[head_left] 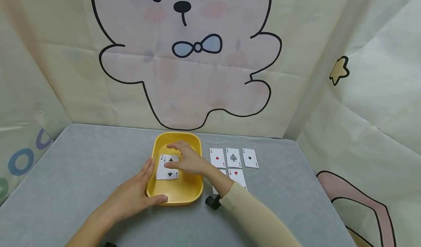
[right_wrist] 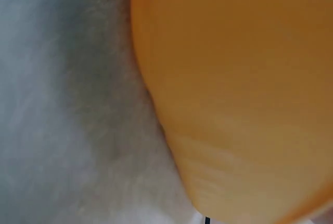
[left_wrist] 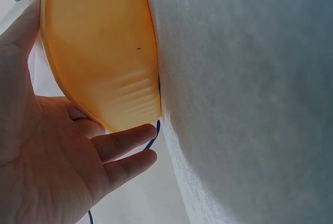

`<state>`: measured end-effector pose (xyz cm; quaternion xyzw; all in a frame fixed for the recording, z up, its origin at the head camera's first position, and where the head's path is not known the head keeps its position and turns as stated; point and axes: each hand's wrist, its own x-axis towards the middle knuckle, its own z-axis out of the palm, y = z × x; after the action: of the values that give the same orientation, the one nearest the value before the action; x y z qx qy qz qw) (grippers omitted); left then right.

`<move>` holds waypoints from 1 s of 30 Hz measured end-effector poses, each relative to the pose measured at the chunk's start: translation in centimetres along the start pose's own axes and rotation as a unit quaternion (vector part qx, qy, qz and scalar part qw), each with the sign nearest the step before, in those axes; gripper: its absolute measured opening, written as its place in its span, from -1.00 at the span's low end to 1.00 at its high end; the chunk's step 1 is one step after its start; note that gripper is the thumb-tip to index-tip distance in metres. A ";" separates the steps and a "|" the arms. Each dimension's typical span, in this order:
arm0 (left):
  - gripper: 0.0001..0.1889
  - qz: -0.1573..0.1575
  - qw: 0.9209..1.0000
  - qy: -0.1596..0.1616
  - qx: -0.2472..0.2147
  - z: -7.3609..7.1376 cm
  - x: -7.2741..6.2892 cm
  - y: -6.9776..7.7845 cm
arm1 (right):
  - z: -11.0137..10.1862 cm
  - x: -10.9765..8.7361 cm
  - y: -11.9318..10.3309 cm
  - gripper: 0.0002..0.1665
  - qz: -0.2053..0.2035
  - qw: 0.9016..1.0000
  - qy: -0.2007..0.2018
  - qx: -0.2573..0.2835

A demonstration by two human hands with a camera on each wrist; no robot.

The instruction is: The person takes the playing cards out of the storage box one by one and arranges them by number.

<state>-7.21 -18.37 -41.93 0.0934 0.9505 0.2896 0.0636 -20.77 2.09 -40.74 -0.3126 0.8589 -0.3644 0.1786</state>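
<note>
A yellow tray (head_left: 189,199) stands on the table, holding a pile of playing cards (head_left: 163,172) with a two of clubs on top. My left hand (head_left: 136,192) holds the tray's near left corner, its thumb on the near rim and fingers along the left side. The left wrist view shows this hand (left_wrist: 54,153) against the tray wall (left_wrist: 104,41), two fingers stretched out. Over the tray, my right hand (head_left: 189,159) has thumb and fingers apart, the thumb above or touching the top card. Only the tray wall (right_wrist: 234,104) fills the right wrist view, the hand being mostly hidden.
Right of the tray, an ace of hearts (head_left: 217,158), an ace of spades (head_left: 234,158) and an ace of clubs (head_left: 250,158) lie in a row. Below them are a two of hearts (head_left: 237,177) and a card partly covered by my right arm. A printed curtain (head_left: 197,93) hangs behind the table.
</note>
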 end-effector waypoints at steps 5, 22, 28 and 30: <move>0.32 -0.002 1.000 -0.006 0.000 0.0 0.1 0.0 | 0.8 0.9 0.2 -0.13 0.023 0.999 -0.017 -0.033; 0.33 -0.011 1.000 -0.012 -0.006 -0.1 0.2 0.2 | 2.1 1.9 0.5 0.09 0.064 0.987 -0.052 -0.136; 0.33 -0.006 1.000 -0.008 -0.006 -0.1 0.0 0.3 | 2.3 2.0 0.8 0.11 0.056 0.984 -0.049 -0.163; 0.33 -0.008 1.000 -0.007 -0.008 -0.1 0.0 0.2 | 2.4 2.1 0.8 0.11 0.051 0.983 -0.049 -0.172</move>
<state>-7.18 -18.23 -41.72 0.0876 0.9483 0.2960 0.0737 -21.35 -0.10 -43.12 -0.3118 0.9139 -0.1856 0.1819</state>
